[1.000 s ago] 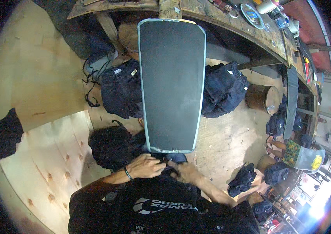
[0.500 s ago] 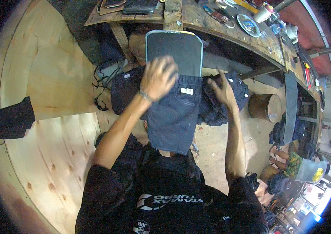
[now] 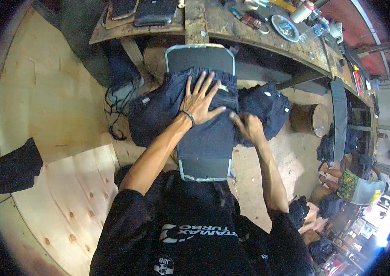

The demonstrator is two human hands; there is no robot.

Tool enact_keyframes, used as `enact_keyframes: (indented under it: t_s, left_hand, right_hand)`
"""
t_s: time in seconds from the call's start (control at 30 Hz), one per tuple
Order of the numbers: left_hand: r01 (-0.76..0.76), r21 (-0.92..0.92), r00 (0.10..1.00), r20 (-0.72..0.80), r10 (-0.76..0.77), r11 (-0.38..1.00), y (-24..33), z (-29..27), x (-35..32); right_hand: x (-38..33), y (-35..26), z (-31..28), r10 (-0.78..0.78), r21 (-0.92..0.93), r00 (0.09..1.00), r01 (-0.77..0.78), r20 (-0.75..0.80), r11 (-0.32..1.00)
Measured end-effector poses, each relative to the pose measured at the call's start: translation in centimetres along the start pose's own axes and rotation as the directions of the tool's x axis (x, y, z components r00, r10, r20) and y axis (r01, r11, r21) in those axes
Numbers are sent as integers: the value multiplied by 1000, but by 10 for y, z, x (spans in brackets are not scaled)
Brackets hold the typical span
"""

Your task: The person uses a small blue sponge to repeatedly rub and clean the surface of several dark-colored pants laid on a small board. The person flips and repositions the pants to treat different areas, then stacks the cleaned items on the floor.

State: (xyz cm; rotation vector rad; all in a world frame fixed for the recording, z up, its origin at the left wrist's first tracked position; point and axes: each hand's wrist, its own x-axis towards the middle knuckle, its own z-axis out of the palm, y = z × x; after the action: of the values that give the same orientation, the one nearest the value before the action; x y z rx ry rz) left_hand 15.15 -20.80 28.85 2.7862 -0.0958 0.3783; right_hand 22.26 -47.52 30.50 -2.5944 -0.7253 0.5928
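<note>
A pair of dark navy denim shorts (image 3: 204,145) with an elastic waistband lies over a narrow dark board (image 3: 199,60) with a pale rim. Both board ends show beyond the cloth. My left hand (image 3: 199,101) rests flat on the upper part of the shorts, fingers spread, a dark band round its wrist. At the right edge of the board, my right hand (image 3: 252,129) is closed, its fingers curled and the thumb pointing toward the cloth. Whatever the fingers hold is hidden. Just beyond that hand sits a heap of dark garments (image 3: 268,108) with white labels.
A worn wooden workbench (image 3: 231,27) runs across the far side, carrying a plate (image 3: 285,28) and a white bottle (image 3: 302,12). To the right stands a round brown drum (image 3: 310,119). Farther right, another person (image 3: 358,188) bends over dark cloth. Plywood sheets (image 3: 66,198) lie left.
The shorts have shifted away from me along the board, uncovering its near end. My left hand has flattened onto them; my right hand has come nearer and curled in beside the board.
</note>
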Motion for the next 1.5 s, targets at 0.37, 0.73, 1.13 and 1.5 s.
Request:
enact_keyframes:
  t_s: [0.37,0.73,1.13,1.5]
  left_hand:
    - [-359,390,527,834,-161,848,62,-68,46]
    - [-375,119,887,-241,393,919,9,-28,-34]
    - [-201,-22,909,-377,178,979,-18,-9,-17]
    - [248,-89,468,883,-39,965,-19,-61,84]
  right_hand:
    - [-71,-30,13,188,-42,975,-184,119,982]
    - [-123,-121,39,-257,-15,876,275,-409,961]
    - [-111,-111,85,-413,-159,830,381,-375,911]
    - [-114,-108,93,-424,-177,780,387,-460,905]
